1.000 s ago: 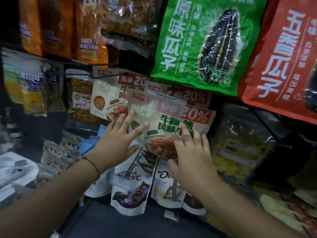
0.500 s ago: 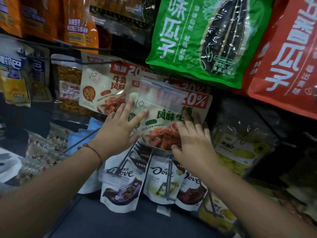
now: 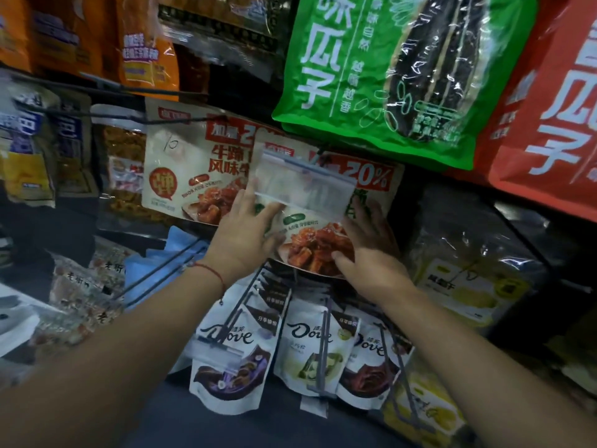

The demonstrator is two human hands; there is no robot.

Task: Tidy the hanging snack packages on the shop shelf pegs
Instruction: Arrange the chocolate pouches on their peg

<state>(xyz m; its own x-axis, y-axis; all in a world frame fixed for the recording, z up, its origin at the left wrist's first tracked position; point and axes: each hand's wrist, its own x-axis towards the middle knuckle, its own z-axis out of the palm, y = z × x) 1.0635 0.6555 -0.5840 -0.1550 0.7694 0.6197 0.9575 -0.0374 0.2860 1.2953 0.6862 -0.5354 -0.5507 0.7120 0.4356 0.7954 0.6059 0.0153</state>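
Nearest to me, below my forearms, three Dove pouches (image 3: 310, 354) hung on wire pegs (image 3: 324, 344), untouched.

Above them, my left hand (image 3: 248, 236) lay flat against the left edge of the front snack pouch (image 3: 315, 244), fingers straight, thumb spread toward the pouch face; nothing was curled around it. My right hand (image 3: 371, 253) rested on the pouch's lower right corner with fingers extended upward along the right edge and partly behind it. I could not tell whether the thumb pinched the film or only pressed it.

The pouch hung in the middle row, tilted slightly, overlapping an identical pouch (image 3: 190, 176) to its left. A clear price-tag flap (image 3: 303, 185) at the peg end covered its upper face.

Handling judgement: the pouch appeared to be light, glossy laminated film, soft and easily creased, probably slippery under flat palms. The contents looked bulky low down, so the bottom would swing. I judged the side seams the best hold, both hands squaring it, with the header hole guiding it along the peg.

Farthest, a large green seed bag (image 3: 387, 69) and a red seed bag (image 3: 549, 108) hung overhead.
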